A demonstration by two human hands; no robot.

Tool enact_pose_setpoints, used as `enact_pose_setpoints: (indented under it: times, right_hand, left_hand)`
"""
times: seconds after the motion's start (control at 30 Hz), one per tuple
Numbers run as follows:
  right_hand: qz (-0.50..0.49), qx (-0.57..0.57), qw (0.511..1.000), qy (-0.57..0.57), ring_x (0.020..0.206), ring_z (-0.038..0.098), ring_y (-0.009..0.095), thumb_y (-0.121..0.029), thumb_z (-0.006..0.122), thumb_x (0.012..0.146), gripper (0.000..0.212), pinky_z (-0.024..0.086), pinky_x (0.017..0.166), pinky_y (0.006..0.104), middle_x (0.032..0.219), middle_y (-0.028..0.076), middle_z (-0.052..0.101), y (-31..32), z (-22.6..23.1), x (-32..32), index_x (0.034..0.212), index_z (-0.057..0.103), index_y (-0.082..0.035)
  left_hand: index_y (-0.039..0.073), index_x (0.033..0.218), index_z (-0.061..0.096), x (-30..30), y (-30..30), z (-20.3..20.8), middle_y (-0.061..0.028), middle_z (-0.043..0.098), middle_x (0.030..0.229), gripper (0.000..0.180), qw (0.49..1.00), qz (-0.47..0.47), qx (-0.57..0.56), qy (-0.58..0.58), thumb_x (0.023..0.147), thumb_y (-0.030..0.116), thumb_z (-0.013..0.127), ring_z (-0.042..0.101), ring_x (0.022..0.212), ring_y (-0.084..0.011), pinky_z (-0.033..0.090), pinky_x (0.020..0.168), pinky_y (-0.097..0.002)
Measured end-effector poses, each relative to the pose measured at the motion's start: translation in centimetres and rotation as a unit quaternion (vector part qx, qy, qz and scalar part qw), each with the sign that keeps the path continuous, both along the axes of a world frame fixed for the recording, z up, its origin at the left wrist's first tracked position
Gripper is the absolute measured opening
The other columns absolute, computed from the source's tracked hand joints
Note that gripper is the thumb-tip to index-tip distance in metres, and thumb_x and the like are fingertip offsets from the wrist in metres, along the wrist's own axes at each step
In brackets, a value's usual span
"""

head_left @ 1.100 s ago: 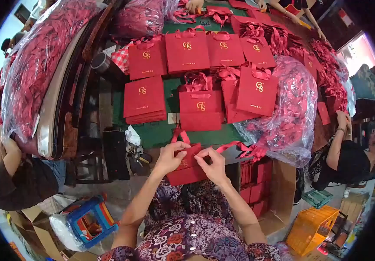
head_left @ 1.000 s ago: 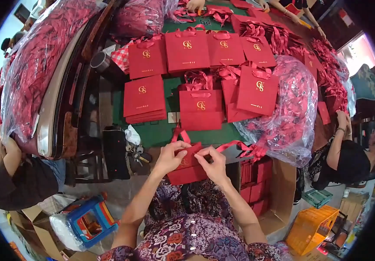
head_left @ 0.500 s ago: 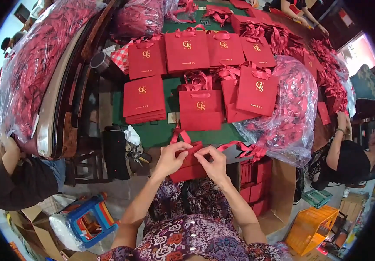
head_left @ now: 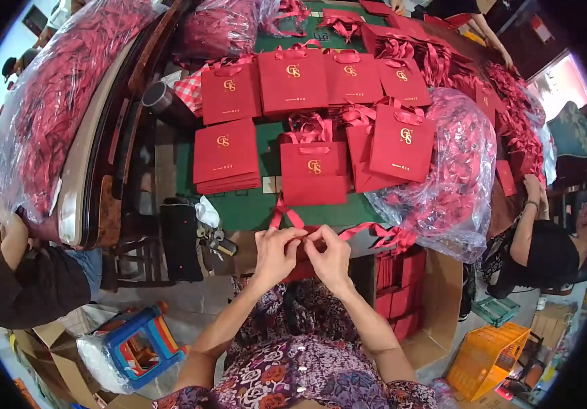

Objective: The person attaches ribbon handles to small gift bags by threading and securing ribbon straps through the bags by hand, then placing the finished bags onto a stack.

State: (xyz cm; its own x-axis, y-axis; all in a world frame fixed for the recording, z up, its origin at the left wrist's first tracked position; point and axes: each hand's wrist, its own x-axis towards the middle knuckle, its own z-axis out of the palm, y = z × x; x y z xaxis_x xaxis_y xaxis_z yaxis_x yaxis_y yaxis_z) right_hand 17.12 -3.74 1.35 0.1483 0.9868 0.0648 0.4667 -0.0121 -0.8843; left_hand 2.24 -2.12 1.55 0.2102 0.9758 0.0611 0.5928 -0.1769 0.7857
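My left hand (head_left: 277, 253) and my right hand (head_left: 329, 258) meet at the table's near edge. Thumbs and fingertips of both are pinched together at the top of a red paper gift bag (head_left: 303, 270), which shows only in part behind them. Up from my left fingers rises a red ribbon loop (head_left: 284, 215). Whether the right fingertips also grip ribbon is hidden. Another red ribbon (head_left: 368, 229) runs off beside my right hand. Just beyond, a gift bag with a gold emblem (head_left: 315, 191) lies on the green tabletop (head_left: 273, 217).
Stacks of red gift bags (head_left: 226, 153) cover the table. A clear plastic sack of ribbons (head_left: 453, 163) bulges at right; a dark cup (head_left: 164, 99) stands left. Below are a cardboard box (head_left: 441, 300), an orange crate (head_left: 487, 358) and a blue plastic stool (head_left: 140, 354). Other people sit at both sides.
Both hands have drawn closer together and their fingertips now nearly touch. The gift bag between them has tipped, so less of its front shows.
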Motion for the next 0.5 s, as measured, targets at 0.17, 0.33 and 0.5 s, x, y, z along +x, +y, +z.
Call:
enact_pose_setpoints:
  times: [0.17,0.33,0.5]
  right_hand:
    - [0.018,-0.039,0.997,0.058,0.073,0.068,0.013,-0.004,0.073,0.086,0.010,0.054,0.067,0.0286,0.080,0.008,0.070,0.3,0.2,0.3,0.091,0.066,0.001]
    - [0.082,0.012,0.996,0.014,0.079,0.067,0.018,-0.005,0.076,0.084,0.012,0.053,0.067,0.0285,0.091,0.008,0.066,0.5,1.0,0.8,0.094,0.071,-0.003]
    - [0.056,0.024,0.998,0.029,0.078,0.064,0.018,-0.010,0.072,0.088,0.009,0.052,0.067,0.0285,0.092,0.008,0.064,2.0,1.8,3.5,0.095,0.072,-0.005]
  left_hand:
    - [0.015,0.102,0.073,-0.5,0.5,0.0,-0.0047,0.072,0.089,0.016,1.000,-0.009,0.004,-0.001,0.088,0.013,0.066,0.063,0.086,-0.0257,0.038,0.086,-0.0404]
    - [0.006,0.102,0.072,-1.2,1.6,-0.7,-0.0097,0.074,0.093,0.017,0.993,-0.017,-0.084,-0.084,0.088,0.016,0.071,0.069,0.087,-0.0228,0.049,0.085,-0.0362]
    - [0.000,0.092,0.067,-1.5,1.9,-0.5,-0.0111,0.074,0.089,0.021,0.998,-0.015,-0.048,-0.046,0.082,0.014,0.079,0.074,0.084,-0.0206,0.057,0.078,-0.0308]
